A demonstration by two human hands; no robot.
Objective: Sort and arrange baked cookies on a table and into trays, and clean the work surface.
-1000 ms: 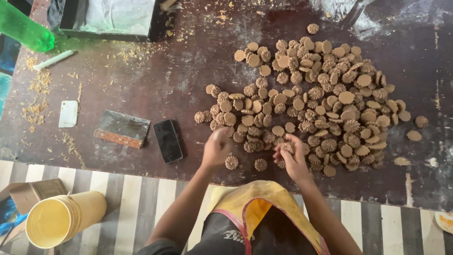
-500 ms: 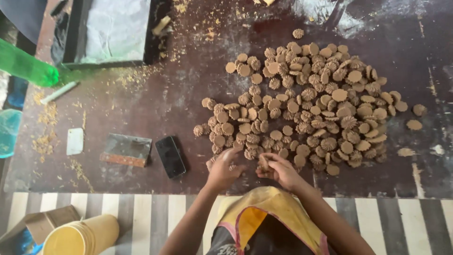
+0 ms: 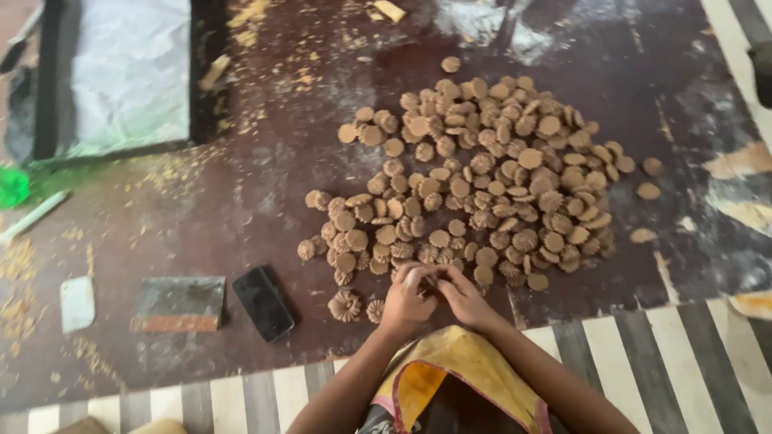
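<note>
**Two hands meet at the near edge of a heap of clay discs**

The person's left hand and right hand are pressed together just below the heap of ridged brown clay discs, which spreads over the dark brown board. The fingers of both hands are curled inward and touch each other; something small seems pinched between them, but it is hidden, so what they grip cannot be told. The discs in the heap are too many and too overlapped to count exactly: well over a hundred. Two fluted discs lie apart from the heap, just left of the left hand.

Left of those lies one black phone, screen dark, and beside it one flat rectangular block with a rust-coloured edge. Further left is one small pale card. At the top left sits one black-framed tray lined with a pale sheet. One green object shows at the left edge, with one pale stick just below it. Straw-coloured crumbs are scattered over the board. A striped mat lies under the board's near edge, and a yellow cloth covers the person's lap.
</note>
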